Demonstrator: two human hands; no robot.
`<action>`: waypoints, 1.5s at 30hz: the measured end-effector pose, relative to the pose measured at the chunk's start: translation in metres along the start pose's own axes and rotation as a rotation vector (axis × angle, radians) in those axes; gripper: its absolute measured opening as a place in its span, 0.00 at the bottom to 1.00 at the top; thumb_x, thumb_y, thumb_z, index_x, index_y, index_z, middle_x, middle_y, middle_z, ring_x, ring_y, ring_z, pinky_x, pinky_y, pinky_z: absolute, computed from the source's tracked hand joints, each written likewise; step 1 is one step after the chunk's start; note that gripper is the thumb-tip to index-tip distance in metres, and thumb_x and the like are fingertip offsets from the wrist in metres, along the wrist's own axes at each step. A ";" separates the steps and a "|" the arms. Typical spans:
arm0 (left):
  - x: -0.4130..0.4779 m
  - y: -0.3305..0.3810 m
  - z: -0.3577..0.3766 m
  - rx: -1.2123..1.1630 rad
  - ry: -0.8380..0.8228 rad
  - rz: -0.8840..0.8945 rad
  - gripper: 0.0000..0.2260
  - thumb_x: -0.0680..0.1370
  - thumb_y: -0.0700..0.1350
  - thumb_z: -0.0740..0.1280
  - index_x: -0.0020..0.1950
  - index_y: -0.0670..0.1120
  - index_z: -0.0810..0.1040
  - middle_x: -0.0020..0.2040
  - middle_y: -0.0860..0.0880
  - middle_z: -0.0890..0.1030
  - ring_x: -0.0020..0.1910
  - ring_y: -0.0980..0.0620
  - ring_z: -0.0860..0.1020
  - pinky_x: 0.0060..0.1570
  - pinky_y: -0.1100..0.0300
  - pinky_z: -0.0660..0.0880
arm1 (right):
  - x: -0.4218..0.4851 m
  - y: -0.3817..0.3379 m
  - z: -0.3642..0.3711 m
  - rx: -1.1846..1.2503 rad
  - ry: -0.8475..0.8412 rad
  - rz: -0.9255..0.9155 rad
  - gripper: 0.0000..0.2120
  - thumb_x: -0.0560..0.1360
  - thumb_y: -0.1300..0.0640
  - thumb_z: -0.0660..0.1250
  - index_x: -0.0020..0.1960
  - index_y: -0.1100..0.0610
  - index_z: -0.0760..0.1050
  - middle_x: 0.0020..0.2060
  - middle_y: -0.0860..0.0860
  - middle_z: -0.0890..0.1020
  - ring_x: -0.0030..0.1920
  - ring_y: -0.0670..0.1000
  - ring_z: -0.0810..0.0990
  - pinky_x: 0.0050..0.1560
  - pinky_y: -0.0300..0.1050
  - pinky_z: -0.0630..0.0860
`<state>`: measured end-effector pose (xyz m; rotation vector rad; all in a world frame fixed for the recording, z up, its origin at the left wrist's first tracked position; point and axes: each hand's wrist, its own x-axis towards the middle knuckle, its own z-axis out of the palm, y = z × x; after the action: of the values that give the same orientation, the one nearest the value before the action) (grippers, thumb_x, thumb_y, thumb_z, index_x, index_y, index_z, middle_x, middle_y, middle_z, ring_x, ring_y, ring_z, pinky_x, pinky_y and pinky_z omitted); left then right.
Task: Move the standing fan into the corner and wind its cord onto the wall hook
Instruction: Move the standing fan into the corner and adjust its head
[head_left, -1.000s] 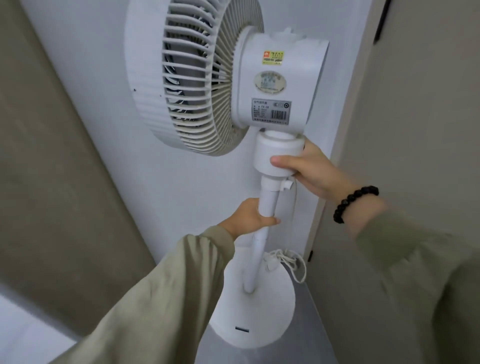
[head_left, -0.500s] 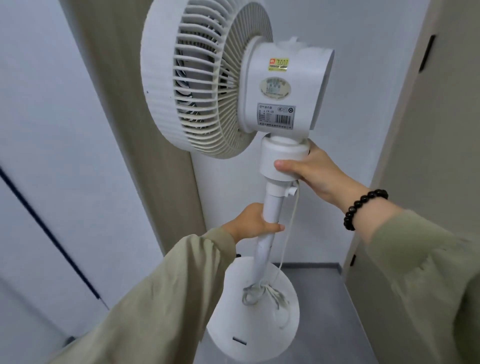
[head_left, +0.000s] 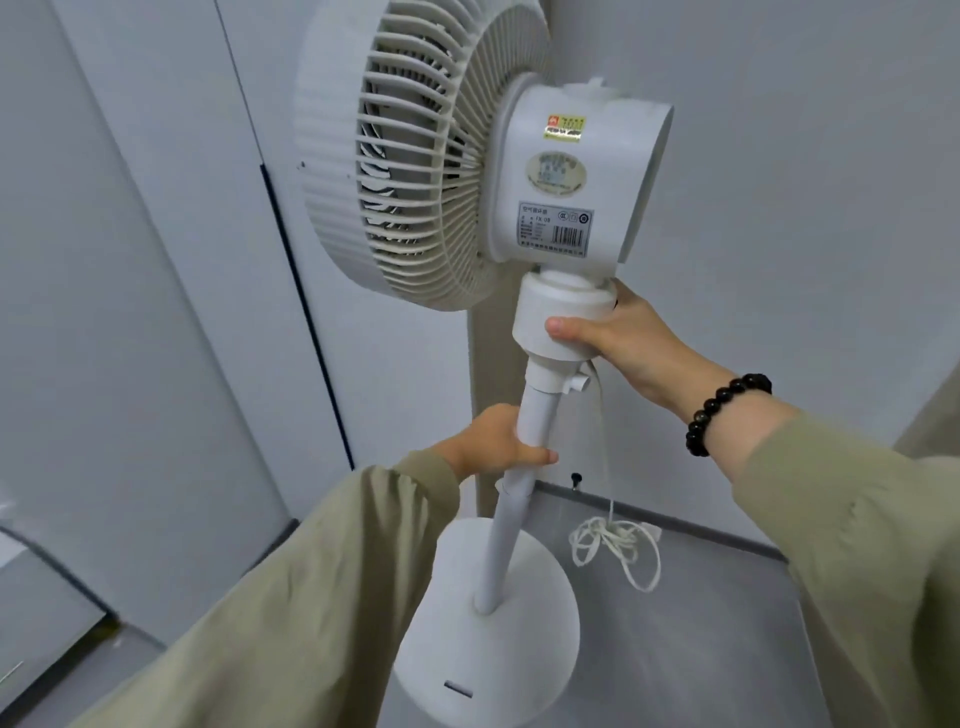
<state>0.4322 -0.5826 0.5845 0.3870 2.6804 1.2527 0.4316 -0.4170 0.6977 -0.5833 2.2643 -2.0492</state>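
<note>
A white standing fan (head_left: 571, 171) fills the middle of the head view, its grille facing left and its round base (head_left: 498, 654) tilted over the grey floor. My left hand (head_left: 493, 441) grips the white pole (head_left: 524, 452) about halfway up. My right hand (head_left: 618, 338) holds the collar just under the motor housing. A white cord (head_left: 618, 545) hangs from the neck and dangles in a loose bundle to the right of the pole. I see no wall hook, only a small dark knob (head_left: 575, 478) low on the wall.
White walls stand behind and to the left, with a beige vertical strip (head_left: 488, 395) behind the fan. A dark vertical seam (head_left: 306, 322) runs down the left panel. Grey floor (head_left: 701, 623) lies to the right of the base, with a skirting line along the back wall.
The fan and my view have swung left along the walls. The cord bundle has slid off the base and now hangs to the right of the pole. Both hands keep their hold.
</note>
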 end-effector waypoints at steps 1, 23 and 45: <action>-0.011 -0.011 -0.011 0.015 0.021 -0.003 0.11 0.71 0.47 0.74 0.37 0.50 0.71 0.37 0.54 0.74 0.37 0.56 0.73 0.37 0.67 0.69 | 0.002 -0.002 0.018 0.013 -0.010 -0.001 0.27 0.66 0.60 0.76 0.62 0.56 0.72 0.56 0.51 0.81 0.54 0.48 0.81 0.52 0.39 0.78; -0.229 -0.314 -0.333 0.046 0.277 -0.287 0.14 0.70 0.49 0.74 0.48 0.44 0.75 0.47 0.46 0.78 0.45 0.50 0.75 0.45 0.60 0.73 | 0.120 -0.018 0.501 0.087 -0.310 -0.005 0.32 0.63 0.55 0.78 0.64 0.56 0.70 0.56 0.50 0.81 0.55 0.49 0.80 0.56 0.46 0.78; -0.400 -0.512 -0.469 -0.030 0.419 -0.652 0.14 0.67 0.51 0.75 0.47 0.44 0.78 0.46 0.47 0.81 0.47 0.49 0.79 0.52 0.54 0.76 | 0.163 0.015 0.813 0.040 -0.592 -0.081 0.27 0.64 0.55 0.78 0.59 0.57 0.71 0.52 0.48 0.80 0.50 0.45 0.80 0.47 0.36 0.78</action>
<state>0.6124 -1.3597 0.5023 -0.7778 2.7222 1.2433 0.4967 -1.2396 0.6131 -1.1150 1.8690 -1.6451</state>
